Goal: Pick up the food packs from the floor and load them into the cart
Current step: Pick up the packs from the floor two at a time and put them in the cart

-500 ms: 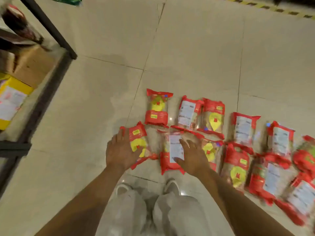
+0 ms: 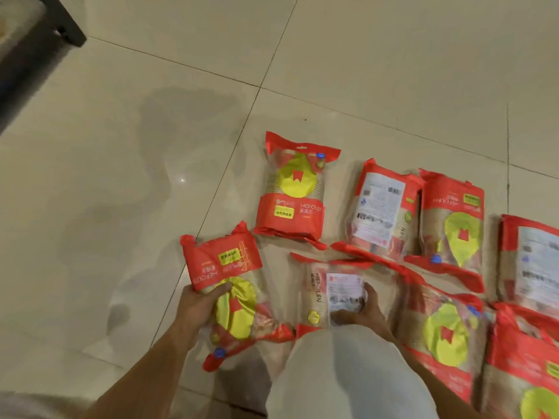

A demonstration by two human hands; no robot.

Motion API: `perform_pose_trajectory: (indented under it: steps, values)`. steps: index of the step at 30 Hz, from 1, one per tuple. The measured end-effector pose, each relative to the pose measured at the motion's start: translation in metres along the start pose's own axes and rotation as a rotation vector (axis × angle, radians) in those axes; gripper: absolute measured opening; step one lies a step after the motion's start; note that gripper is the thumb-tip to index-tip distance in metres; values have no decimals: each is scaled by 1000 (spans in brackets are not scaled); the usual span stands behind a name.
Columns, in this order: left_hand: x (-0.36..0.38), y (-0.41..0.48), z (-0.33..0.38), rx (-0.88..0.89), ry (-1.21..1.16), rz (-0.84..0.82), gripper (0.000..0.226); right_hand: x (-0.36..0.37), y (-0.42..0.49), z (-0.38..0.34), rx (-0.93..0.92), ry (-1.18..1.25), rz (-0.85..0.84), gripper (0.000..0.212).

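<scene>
Several red and clear food packs with yellow round labels lie in two rows on the tiled floor. My left hand (image 2: pixel 201 308) grips the leftmost front pack (image 2: pixel 230 285), fingers curled over its yellow label, its top end tilted up. My right hand (image 2: pixel 361 313) holds the neighbouring pack (image 2: pixel 329 285), which shows a white printed label. Behind them lie a pack with its yellow label facing up (image 2: pixel 295 189), one with a white back label (image 2: pixel 379 207), and another (image 2: pixel 453 225). More packs (image 2: pixel 444 334) fill the right side. The cart is out of view.
A dark metal frame leg (image 2: pixel 65 24) stands at the top left corner. Pale glossy floor tiles (image 2: pixel 121 146) stretch left and behind the packs. My light trouser knee (image 2: pixel 348 373) fills the lower middle, partly covering the front packs.
The view has dropped closer to the floor. Both hands went from resting flat on the two front packs to gripping them; the left pack is now tilted up.
</scene>
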State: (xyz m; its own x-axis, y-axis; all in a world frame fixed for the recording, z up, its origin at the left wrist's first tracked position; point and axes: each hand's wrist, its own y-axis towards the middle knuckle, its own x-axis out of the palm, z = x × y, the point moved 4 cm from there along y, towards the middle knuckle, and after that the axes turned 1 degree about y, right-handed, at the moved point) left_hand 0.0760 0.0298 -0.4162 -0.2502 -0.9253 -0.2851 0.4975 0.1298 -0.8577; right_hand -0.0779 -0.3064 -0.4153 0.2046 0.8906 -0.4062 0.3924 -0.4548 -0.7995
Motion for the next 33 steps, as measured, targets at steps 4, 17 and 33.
perform_pose_trajectory:
  steps: [4, 17, 33]
  values:
    - [-6, -28, 15, 29, 5, 57, 80, -2, -27, -21, -5, -40, -6, 81]
    - [-221, -433, 241, 343, -134, 309, 84, -121, -396, -357, -595, -121, -51, 101]
    - [-507, -958, 81, 467, -497, 940, 52, -31, -925, -479, -1154, -130, -714, 79]
